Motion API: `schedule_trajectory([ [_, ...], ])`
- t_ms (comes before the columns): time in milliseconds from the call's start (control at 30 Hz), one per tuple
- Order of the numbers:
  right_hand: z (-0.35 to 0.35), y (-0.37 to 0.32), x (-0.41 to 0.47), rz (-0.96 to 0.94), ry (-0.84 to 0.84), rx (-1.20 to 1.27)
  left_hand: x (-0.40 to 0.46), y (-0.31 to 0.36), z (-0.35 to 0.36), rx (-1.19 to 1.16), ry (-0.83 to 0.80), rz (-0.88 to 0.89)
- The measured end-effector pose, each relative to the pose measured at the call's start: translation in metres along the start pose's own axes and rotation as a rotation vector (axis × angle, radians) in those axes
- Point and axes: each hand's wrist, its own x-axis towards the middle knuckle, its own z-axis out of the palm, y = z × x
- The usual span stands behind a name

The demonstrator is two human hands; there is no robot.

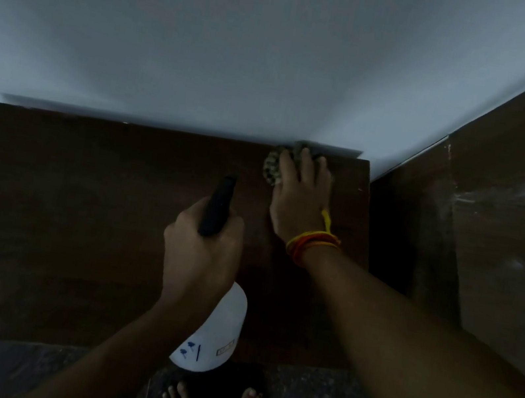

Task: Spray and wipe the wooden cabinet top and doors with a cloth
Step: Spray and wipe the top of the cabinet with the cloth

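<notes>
A white plastic spray bottle point(212, 333) with a black nozzle is gripped by the left hand point(202, 251) above the dark wooden cabinet top point(77, 220). Small blue marks and a pale label on the bottle cannot be read. A crumpled, patterned cloth point(275, 164) is pressed flat by the right hand point(301, 198), fingers spread, at the far right corner against the wall. Orange and yellow threads point(311, 241) circle the right wrist.
</notes>
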Motion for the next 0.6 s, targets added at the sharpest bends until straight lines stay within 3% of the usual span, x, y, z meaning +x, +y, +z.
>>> schedule_trajectory([
  [167,-0.001,0.011,-0.001,-0.120,-0.067,-0.048,0.000,-0.004,-0.002,-0.005,-0.009,0.009],
  [333,-0.018,0.081,0.019,0.057,-0.091,-0.115,0.001,-0.003,-0.007,-0.017,-0.030,0.018],
  [600,-0.023,0.067,-0.039,0.141,-0.058,-0.004,-0.006,-0.001,-0.002,-0.021,-0.037,0.025],
])
